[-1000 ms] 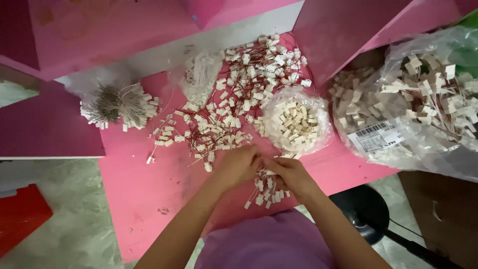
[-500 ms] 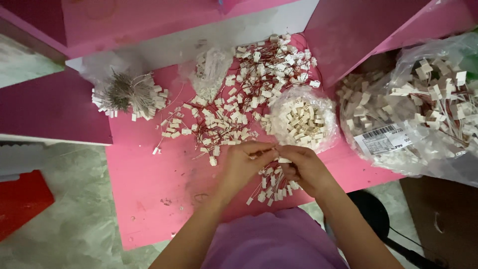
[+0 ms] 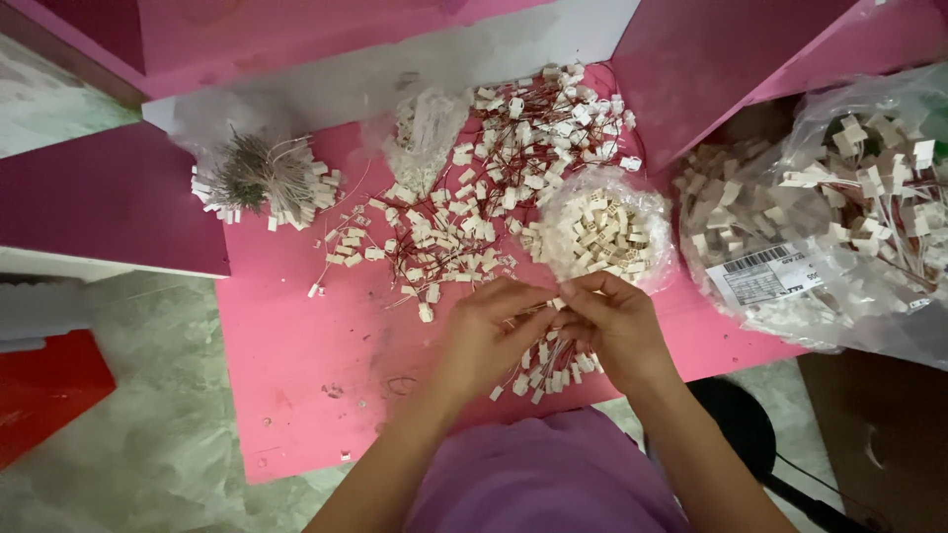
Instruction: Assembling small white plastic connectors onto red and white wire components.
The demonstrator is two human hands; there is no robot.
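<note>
A small white plastic connector on red wires (image 3: 555,308) is pinched between both hands (image 3: 553,331) and is best kept aligned above the pink worktop (image 3: 296,336).

Both bare forearms reach up from the lower edge of the view and converge over the near edge of the pink bench (image 3: 296,365), the wrists angled inward toward each other. The left hand (image 3: 489,331) is curled with its fingers (image 3: 523,296) bent toward the right hand (image 3: 617,321), whose fingers (image 3: 578,294) bend back toward it. The fingertips of both hands meet above the bench, pinched closed on something small that cannot be made out.
</note>
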